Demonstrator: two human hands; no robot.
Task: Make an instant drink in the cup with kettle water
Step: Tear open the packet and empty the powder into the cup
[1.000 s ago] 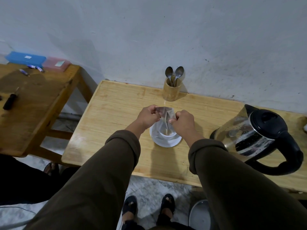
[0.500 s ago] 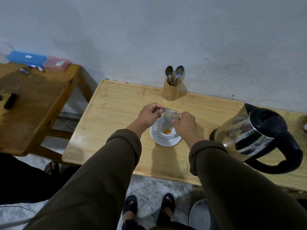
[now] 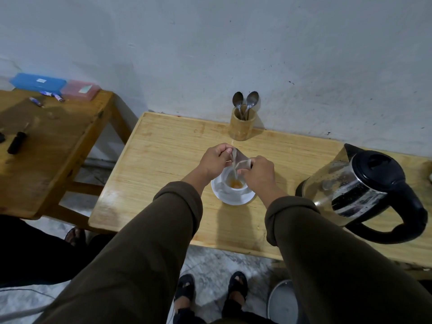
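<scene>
A white cup (image 3: 230, 183) stands on a white saucer (image 3: 233, 197) in the middle of the light wooden table (image 3: 163, 164). Orange-brown powder lies in the cup's bottom. My left hand (image 3: 214, 161) and my right hand (image 3: 257, 174) both pinch a small opened sachet (image 3: 240, 161), tipped over the cup, and a thin stream of powder falls from it. A steel kettle (image 3: 360, 192) with a black lid and handle stands to the right, close to my right forearm.
A bamboo holder (image 3: 242, 126) with two spoons (image 3: 245, 102) stands by the wall behind the cup. A darker table (image 3: 46, 148) on the left carries blue and pink boxes, pens and a screwdriver. A round metal lid (image 3: 282, 302) lies on the floor.
The sachet has been tipped further and lowered toward the cup. Powder now shows in the cup's bottom, with more than half a second ago.
</scene>
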